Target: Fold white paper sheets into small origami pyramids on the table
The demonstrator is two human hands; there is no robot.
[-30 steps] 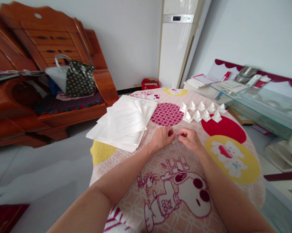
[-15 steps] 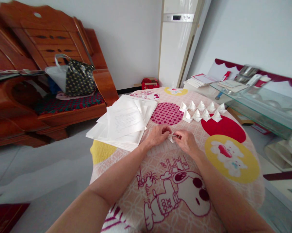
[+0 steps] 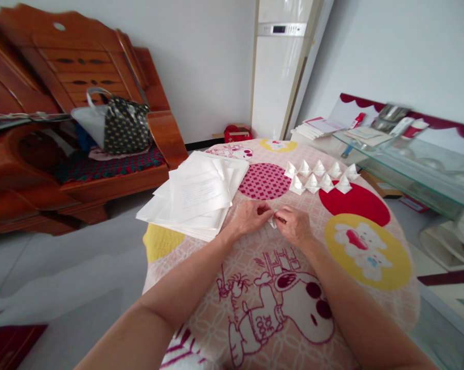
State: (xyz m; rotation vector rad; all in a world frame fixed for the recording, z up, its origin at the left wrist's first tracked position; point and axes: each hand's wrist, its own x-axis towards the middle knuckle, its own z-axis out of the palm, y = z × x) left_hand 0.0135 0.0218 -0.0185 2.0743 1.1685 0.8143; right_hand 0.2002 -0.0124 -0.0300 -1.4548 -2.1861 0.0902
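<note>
A small piece of folded white paper (image 3: 272, 222) is pinched between my two hands at the middle of the table, mostly hidden by the fingers. My left hand (image 3: 252, 216) is closed on its left side, and my right hand (image 3: 293, 224) is closed on its right side, with the fingertips nearly meeting. Beyond my right hand, several folded white paper shapes (image 3: 319, 178) with pointed tops stand in two rows. To the left of my left hand lies a loose stack of white paper sheets (image 3: 199, 191), the top one bearing printed lines.
A patterned cloth (image 3: 266, 329) covers the round table. On the right, a glass shelf (image 3: 428, 174) holds metal bowls (image 3: 394, 111) and papers. A wooden bench (image 3: 89, 67) with a dark patterned bag (image 3: 126, 126) stands at the left. A white cabinet-like unit (image 3: 276, 82) rises at the back.
The fingers of my right hand have shifted slightly toward my left hand, covering more of the folded paper. The rows of paper shapes and the stack are unchanged.
</note>
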